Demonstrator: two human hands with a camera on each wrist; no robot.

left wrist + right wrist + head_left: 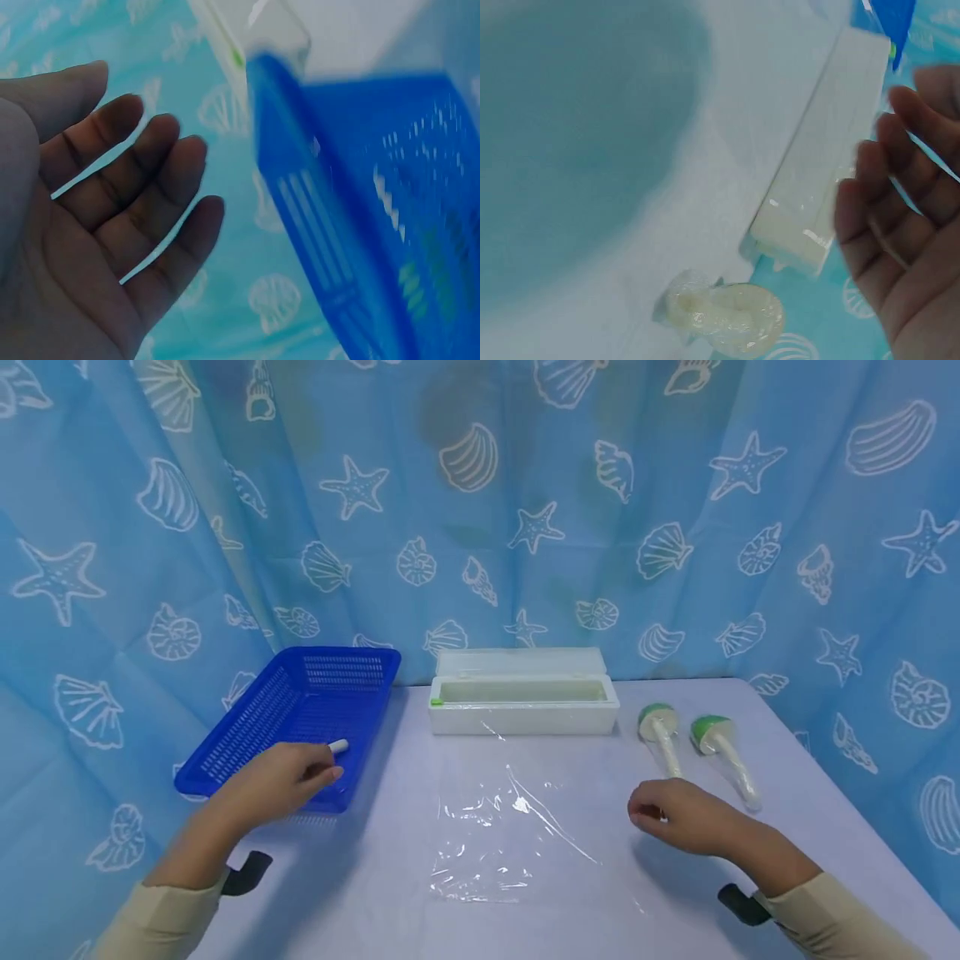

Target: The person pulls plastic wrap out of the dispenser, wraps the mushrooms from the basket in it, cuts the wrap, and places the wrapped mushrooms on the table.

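Note:
My left hand hovers over the near part of the blue plastic basket, fingers loosely bent. The left wrist view shows this hand holding nothing. A white stub shows past its fingertips in the basket; the rest of it is hidden. Empty and loosely curled, my right hand is above the table, just in front of two toy mushrooms with green caps and white stems. The left mushroom is partly covered by the hand; the right mushroom has shiny clear film around it.
At the back of the table stands a white cling film box with its lid raised. A sheet of clear film stretches from it toward the front. A blue curtain with shell and starfish prints hangs behind and at both sides.

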